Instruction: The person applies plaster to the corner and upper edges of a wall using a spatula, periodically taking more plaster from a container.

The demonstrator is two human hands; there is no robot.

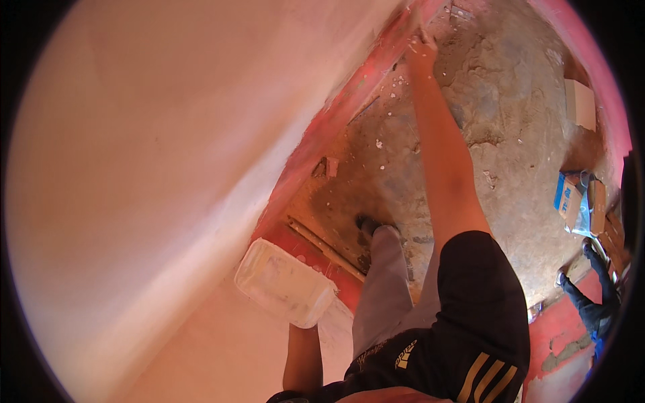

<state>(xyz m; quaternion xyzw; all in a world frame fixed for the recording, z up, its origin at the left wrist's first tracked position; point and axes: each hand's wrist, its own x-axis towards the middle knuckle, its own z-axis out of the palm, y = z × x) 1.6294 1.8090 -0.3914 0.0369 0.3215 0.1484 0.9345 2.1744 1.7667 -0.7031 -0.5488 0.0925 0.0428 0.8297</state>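
My right hand [422, 47] is stretched far out at the top, fingers closed around a thin pale blade tool [412, 21] that touches the bottom of the wall where the red band [349, 107] runs. My left hand [304, 330] comes up from the lower edge and is mostly hidden under a white rectangular tray [284, 282] smeared with pale plaster. It holds the tray flat, close to the smooth pale wall [154, 168] on the left.
The rough grey-brown floor [510, 121] is speckled with white drops. My grey trouser leg and dark shoe [368, 225] stand by a wooden strip. Right: a cardboard box [581, 104], a blue-and-white package [568, 196], another person's dark-clad leg [594, 302].
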